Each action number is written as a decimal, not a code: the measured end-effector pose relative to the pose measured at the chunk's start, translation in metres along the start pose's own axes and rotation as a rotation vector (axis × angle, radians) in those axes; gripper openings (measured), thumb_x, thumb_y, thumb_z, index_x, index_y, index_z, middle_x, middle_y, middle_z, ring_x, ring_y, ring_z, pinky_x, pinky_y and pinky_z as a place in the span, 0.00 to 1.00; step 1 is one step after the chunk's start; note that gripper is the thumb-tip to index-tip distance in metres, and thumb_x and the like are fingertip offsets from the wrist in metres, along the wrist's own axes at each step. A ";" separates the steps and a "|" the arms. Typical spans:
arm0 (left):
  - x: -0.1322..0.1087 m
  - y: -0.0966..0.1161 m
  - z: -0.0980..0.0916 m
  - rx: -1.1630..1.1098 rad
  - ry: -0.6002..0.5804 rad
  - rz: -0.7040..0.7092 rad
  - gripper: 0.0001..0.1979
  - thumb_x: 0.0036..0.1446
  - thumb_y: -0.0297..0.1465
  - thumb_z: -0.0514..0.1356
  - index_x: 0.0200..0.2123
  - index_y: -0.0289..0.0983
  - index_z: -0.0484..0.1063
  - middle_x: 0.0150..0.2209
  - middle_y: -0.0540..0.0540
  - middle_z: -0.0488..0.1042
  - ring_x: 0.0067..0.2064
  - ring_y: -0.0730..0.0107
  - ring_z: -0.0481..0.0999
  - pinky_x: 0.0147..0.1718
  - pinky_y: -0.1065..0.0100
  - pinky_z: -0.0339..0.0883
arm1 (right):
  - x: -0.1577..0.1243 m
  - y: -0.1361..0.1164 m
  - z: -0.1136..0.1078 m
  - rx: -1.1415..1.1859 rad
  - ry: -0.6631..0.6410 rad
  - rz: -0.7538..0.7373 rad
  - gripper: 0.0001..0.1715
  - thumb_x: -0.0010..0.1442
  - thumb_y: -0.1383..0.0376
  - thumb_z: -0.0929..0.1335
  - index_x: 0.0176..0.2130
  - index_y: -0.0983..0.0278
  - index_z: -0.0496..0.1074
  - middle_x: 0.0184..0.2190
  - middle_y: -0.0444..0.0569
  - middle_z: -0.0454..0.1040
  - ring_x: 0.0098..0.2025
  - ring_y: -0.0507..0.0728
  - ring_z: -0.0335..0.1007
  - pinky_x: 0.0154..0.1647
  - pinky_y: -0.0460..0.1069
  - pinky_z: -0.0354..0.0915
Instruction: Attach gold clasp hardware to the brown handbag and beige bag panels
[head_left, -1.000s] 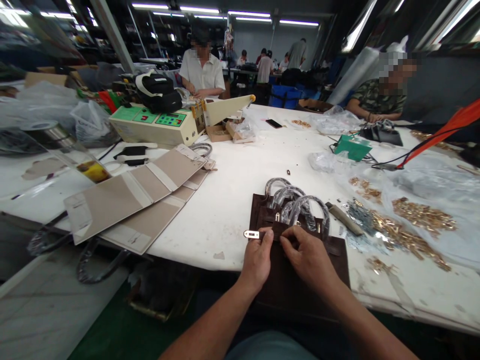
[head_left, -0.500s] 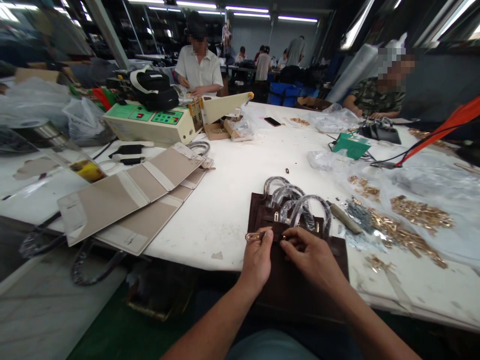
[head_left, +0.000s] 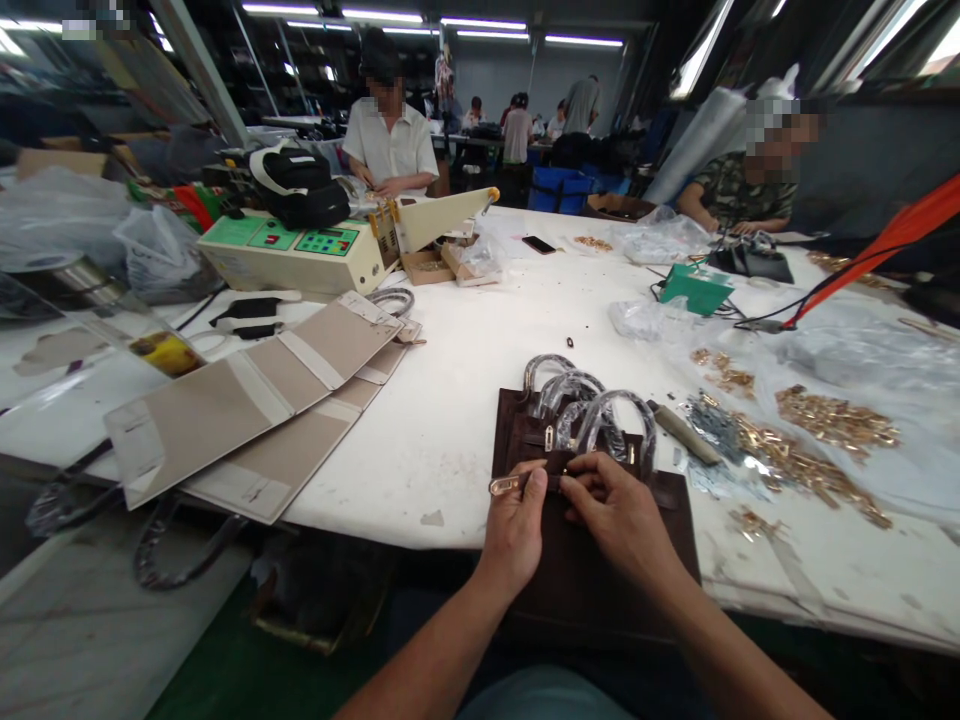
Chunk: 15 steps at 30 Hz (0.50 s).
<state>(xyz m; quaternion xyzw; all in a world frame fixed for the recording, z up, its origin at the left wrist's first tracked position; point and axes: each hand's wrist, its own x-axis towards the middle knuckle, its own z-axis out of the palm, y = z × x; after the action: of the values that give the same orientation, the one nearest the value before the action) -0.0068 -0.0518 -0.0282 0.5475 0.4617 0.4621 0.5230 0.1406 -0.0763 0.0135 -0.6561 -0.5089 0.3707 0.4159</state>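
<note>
Dark brown handbags (head_left: 600,570) lie at the table's front edge, their looped handles (head_left: 637,408) wrapped in clear film. Above the front one, my left hand (head_left: 516,525) pinches a brown strap (head_left: 553,483) between thumb and fingers. A gold metal plate (head_left: 507,485) on the strap's end sticks out to the left of that hand. My right hand (head_left: 619,510) has its thumb and fingertips closed at the strap's other end; whether a small fitting is between them is hidden.
Heaps of gold fittings (head_left: 836,420) lie on plastic at the right, near a brown-handled tool (head_left: 686,435). Beige panels (head_left: 247,400) overlap at the left, before a cream machine (head_left: 292,250). A green box (head_left: 694,288) stands further back. Co-workers (head_left: 394,140) sit across the table.
The view has shifted slightly. My hands stay on the strap, and the gold plate at its left end has tilted a little.
</note>
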 end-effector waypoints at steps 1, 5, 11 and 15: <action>0.000 0.000 0.000 -0.009 0.001 -0.004 0.20 0.71 0.45 0.53 0.50 0.39 0.77 0.50 0.45 0.79 0.55 0.59 0.75 0.59 0.60 0.63 | -0.002 0.001 0.000 0.021 -0.009 -0.008 0.17 0.62 0.52 0.71 0.44 0.61 0.73 0.29 0.44 0.78 0.27 0.56 0.78 0.30 0.49 0.72; 0.004 -0.001 -0.002 -0.039 0.023 -0.042 0.21 0.70 0.47 0.54 0.51 0.39 0.77 0.51 0.44 0.79 0.55 0.58 0.76 0.59 0.59 0.64 | -0.003 0.008 -0.002 0.106 -0.040 -0.039 0.18 0.63 0.54 0.71 0.47 0.62 0.75 0.34 0.47 0.81 0.31 0.57 0.80 0.35 0.50 0.74; 0.007 0.004 0.002 -0.129 0.003 -0.124 0.26 0.64 0.52 0.59 0.50 0.37 0.78 0.50 0.41 0.80 0.54 0.53 0.78 0.59 0.55 0.67 | 0.011 0.011 0.007 0.104 0.011 -0.044 0.08 0.62 0.61 0.71 0.40 0.62 0.77 0.27 0.43 0.78 0.25 0.53 0.75 0.28 0.47 0.69; 0.017 -0.001 -0.001 -0.061 0.123 -0.239 0.31 0.55 0.56 0.64 0.50 0.37 0.79 0.46 0.42 0.82 0.56 0.46 0.78 0.62 0.48 0.65 | 0.016 0.008 0.009 0.171 0.024 -0.104 0.08 0.60 0.65 0.71 0.41 0.62 0.79 0.23 0.40 0.74 0.23 0.51 0.72 0.27 0.44 0.65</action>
<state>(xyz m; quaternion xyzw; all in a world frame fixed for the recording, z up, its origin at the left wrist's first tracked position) -0.0052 -0.0347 -0.0286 0.4431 0.5406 0.4432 0.5612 0.1383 -0.0600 0.0016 -0.5953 -0.5038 0.3830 0.4950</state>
